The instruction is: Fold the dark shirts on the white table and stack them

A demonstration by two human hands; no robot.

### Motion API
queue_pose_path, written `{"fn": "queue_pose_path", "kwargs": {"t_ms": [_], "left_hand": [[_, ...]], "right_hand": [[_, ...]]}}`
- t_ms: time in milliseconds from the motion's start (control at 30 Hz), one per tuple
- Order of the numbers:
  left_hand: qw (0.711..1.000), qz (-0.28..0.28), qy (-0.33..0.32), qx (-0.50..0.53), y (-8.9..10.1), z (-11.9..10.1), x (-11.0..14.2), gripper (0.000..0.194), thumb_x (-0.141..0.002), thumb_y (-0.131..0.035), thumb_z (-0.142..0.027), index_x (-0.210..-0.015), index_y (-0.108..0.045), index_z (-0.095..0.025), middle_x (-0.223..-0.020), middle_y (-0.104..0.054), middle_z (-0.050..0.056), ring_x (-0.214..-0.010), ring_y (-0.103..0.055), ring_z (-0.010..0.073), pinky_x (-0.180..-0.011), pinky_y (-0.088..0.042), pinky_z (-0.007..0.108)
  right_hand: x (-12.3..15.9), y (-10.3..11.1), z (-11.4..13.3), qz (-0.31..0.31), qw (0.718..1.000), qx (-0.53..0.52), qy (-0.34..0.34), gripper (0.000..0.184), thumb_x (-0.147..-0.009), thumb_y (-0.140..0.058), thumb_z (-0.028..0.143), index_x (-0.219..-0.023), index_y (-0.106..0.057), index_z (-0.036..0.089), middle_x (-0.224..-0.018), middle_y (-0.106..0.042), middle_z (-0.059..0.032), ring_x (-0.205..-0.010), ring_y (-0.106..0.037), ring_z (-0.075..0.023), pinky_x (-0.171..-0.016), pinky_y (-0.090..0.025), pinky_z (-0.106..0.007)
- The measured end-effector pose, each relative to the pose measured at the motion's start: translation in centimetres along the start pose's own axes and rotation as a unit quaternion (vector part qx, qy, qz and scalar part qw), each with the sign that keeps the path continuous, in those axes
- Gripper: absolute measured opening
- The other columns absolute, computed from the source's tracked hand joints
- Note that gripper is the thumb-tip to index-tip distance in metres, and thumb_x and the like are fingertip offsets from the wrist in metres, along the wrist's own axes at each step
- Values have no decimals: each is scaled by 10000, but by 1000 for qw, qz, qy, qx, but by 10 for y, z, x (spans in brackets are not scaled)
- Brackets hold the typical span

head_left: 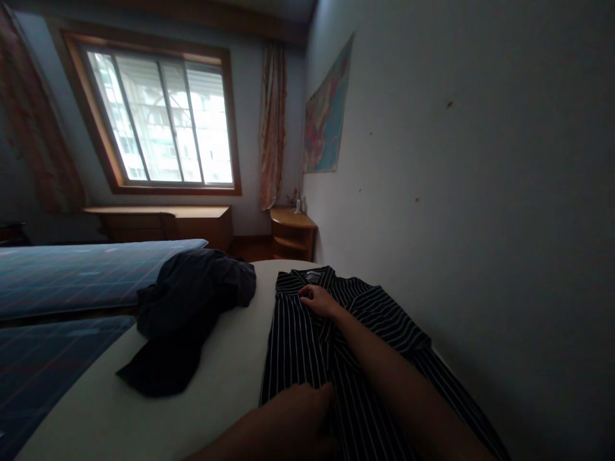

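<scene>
A black shirt with white stripes (298, 346) lies face up on a pale round-edged table (230, 384), its collar at the far end and one sleeve (389, 320) spread to the right. My right hand (318, 301) rests on the front just below the collar, fingers curled and pinched at the cloth. Lower down, my left hand (305, 410) is closed at the front opening of the shirt; its fingertips are dim and partly hidden. To the left, a crumpled dark garment (196, 301) lies on the same table, apart from both hands.
Blue checked mattresses or pads (96, 275) lie left of the table. A white wall (456, 224) runs close along the right. Farther back are a wooden desk (202, 221) beneath a window (163, 121) and a corner shelf (293, 221) with small items.
</scene>
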State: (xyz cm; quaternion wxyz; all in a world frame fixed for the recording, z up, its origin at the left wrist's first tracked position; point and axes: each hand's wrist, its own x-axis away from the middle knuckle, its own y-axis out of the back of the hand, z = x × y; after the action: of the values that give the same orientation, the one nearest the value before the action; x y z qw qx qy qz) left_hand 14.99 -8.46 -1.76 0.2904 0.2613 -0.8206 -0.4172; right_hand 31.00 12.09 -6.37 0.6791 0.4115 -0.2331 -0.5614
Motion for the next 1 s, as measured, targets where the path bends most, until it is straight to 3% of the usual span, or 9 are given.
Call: {"fn": "queue_pose_path", "kwargs": {"t_ms": [133, 233, 300, 400, 500, 600, 800, 1000], "left_hand": [[999, -30, -9, 37, 4, 5, -9, 309, -904, -433, -265, -1132, -640, -255, -919, -731, 45, -792, -698, 217, -690, -529, 311], [987, -149, 53, -21, 6, 28, -26, 281, -939, -403, -234, -1091, -640, -232, -998, -714, 52, -909, -678, 212, -816, -511, 321], [960, -238, 123, -78, 9, 50, -35, 281, -938, -405, -191, -1116, -622, -212, -1123, -674, 78, -1001, -646, 216, -860, -494, 319], [926, -312, 173, -122, 15, 85, -44, 322, -937, -438, -188, -1218, -594, -204, -1254, -620, 103, -1126, -591, 227, -928, -465, 326], [917, -325, 199, -115, 24, 110, -53, 351, -950, -459, -237, -1274, -591, -209, -1224, -651, 112, -1118, -601, 242, -960, -445, 351], [922, -324, 201, -73, 33, 126, -68, 358, -944, -483, -246, -1277, -614, -241, -1188, -684, 82, -1109, -616, 222, -976, -432, 323], [916, -334, 219, -27, 40, 144, -100, 323, -914, -487, -207, -1159, -697, -218, -1165, -713, 65, -1056, -661, 196, -901, -471, 261], [909, -336, 244, -25, 47, 165, -104, 333, -902, -472, -152, -1136, -708, -186, -1151, -726, 78, -1062, -668, 200, -883, -485, 253]], "right_hand": [[7, -1, -1, 3, 999, 37, 2, 259, -841, -608, 221, -1075, -717, 195, -999, -715, -45, -918, -646, -172, -838, -468, -268], [16, -1, 0, -15, 997, 73, -3, 311, -862, -609, 321, -1136, -704, 210, -1149, -676, -89, -1079, -602, -237, -947, -433, -350], [24, 2, 1, -19, 995, 97, -3, 379, -870, -604, 407, -1192, -683, 224, -1228, -641, -112, -1144, -565, -281, -986, -408, -412], [39, 7, -1, -13, 990, 136, 31, 473, -893, -564, 492, -1302, -618, 261, -1318, -600, -113, -1212, -525, -295, -1037, -364, -455], [53, 10, -9, 11, 987, 150, 63, 533, -919, -515, 533, -1390, -538, 286, -1400, -552, -108, -1304, -465, -288, -1107, -281, -491], [64, 6, -16, 39, 989, 136, 51, 535, -942, -466, 543, -1413, -515, 293, -1487, -470, -104, -1389, -380, -295, -1141, -224, -520], [71, -6, -18, 16, 993, 108, 43, 526, -944, -464, 527, -1409, -523, 289, -1537, -408, -82, -1440, -304, -293, -1166, -193, -510], [59, -15, -13, 14, 994, 103, 44, 532, -938, -461, 549, -1404, -527, 303, -1538, -405, -85, -1444, -291, -302, -1161, -190, -517]]}}
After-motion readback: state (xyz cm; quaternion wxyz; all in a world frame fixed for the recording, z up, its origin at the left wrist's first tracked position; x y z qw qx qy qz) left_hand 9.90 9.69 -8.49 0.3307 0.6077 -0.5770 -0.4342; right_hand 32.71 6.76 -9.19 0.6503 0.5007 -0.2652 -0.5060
